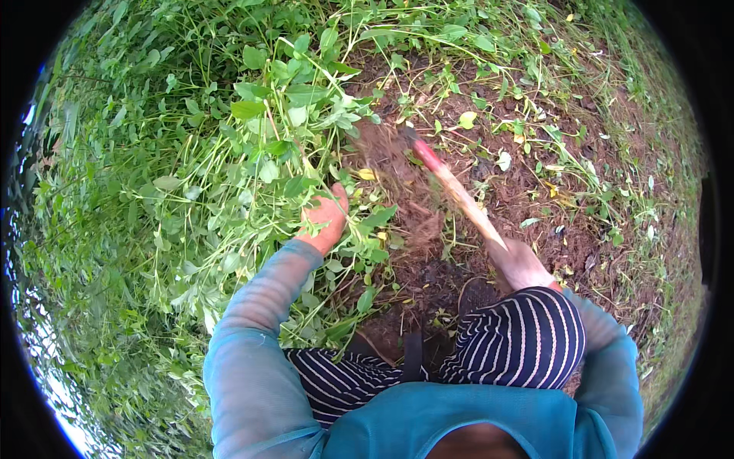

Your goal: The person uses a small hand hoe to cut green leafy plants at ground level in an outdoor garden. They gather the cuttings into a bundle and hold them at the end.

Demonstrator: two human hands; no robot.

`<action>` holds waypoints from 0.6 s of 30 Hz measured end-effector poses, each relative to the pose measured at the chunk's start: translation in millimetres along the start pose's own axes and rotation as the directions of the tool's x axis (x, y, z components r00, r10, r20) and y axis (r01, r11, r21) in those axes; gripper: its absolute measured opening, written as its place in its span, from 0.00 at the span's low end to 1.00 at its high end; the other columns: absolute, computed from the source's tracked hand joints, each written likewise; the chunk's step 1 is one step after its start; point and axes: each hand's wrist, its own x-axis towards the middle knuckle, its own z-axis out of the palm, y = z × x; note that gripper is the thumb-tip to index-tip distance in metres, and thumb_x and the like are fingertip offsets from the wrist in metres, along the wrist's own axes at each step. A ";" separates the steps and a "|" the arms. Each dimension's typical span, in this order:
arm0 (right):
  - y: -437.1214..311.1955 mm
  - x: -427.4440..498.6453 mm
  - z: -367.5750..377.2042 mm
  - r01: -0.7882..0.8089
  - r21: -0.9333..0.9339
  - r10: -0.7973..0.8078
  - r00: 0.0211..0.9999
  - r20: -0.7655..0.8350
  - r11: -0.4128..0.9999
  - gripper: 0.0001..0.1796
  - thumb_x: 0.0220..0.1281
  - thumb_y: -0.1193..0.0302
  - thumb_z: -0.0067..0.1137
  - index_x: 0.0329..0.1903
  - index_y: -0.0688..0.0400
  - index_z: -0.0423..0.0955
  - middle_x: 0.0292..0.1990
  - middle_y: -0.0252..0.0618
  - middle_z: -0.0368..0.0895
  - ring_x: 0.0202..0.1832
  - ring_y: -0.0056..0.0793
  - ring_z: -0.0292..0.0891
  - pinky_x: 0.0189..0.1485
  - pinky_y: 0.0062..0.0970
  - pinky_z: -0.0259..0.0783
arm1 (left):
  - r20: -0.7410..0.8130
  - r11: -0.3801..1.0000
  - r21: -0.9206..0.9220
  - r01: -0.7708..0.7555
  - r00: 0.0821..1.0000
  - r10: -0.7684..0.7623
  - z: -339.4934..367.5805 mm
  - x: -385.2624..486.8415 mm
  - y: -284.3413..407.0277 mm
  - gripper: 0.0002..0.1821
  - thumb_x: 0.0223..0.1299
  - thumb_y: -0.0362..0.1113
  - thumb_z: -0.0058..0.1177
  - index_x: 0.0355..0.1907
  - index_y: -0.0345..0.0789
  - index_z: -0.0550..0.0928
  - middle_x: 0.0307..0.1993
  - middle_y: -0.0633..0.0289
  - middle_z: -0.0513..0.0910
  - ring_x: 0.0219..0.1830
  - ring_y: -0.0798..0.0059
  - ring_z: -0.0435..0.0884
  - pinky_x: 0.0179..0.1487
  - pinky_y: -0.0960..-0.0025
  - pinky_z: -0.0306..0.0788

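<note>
My left hand (327, 222) is in among leafy green weeds (295, 129), curled about some of their stems. Leaves and one stem cross in front of it, and most of its fingers are hidden. Blurred by motion, my right hand (519, 265) grips the lower end of a tool's wooden handle (467, 201). The handle slants up and left to a red-painted section (425, 154) and a dark end over the soil. The tool's head is too blurred to make out. Loose brown soil (421, 221) lies between the hands.
Dense weeds (126, 218) stand along the left side. On the right, bare soil (579, 224) carries scattered cut stems and yellowed leaves. My knees in striped trousers (524, 338) and a dark shoe (477, 294) are close below the right hand.
</note>
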 end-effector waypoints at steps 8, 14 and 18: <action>3.9 1.8 16.6 -0.052 -0.375 0.088 0.993 0.079 0.926 0.23 0.66 0.50 0.46 0.39 0.60 0.72 0.20 0.25 0.68 0.25 0.18 0.68 0.29 0.21 0.66 | 0.073 0.979 -0.153 -0.135 0.986 0.147 -6.1 -41.5 -17.3 0.20 0.56 0.34 0.42 0.51 0.26 0.71 0.34 0.46 0.78 0.35 0.51 0.78 0.42 0.54 0.71; 22.5 -7.5 -4.5 0.020 -0.461 -0.030 0.999 -0.015 0.887 0.21 0.66 0.52 0.47 0.36 0.60 0.73 0.21 0.28 0.70 0.23 0.16 0.68 0.27 0.21 0.65 | 0.287 0.991 -0.114 -0.071 0.953 0.101 -34.2 -43.9 -13.0 0.31 0.48 0.35 0.51 0.58 0.31 0.66 0.38 0.55 0.74 0.45 0.59 0.73 0.49 0.54 0.65; -43.9 35.0 51.5 0.166 -0.150 -0.144 0.978 0.149 0.975 0.24 0.66 0.51 0.44 0.37 0.63 0.70 0.17 0.31 0.66 0.16 0.19 0.65 0.18 0.21 0.63 | 0.069 0.987 -0.072 -0.146 0.986 0.151 -42.9 -46.4 -16.4 0.11 0.50 0.34 0.48 0.39 0.42 0.78 0.29 0.60 0.82 0.36 0.62 0.81 0.46 0.54 0.71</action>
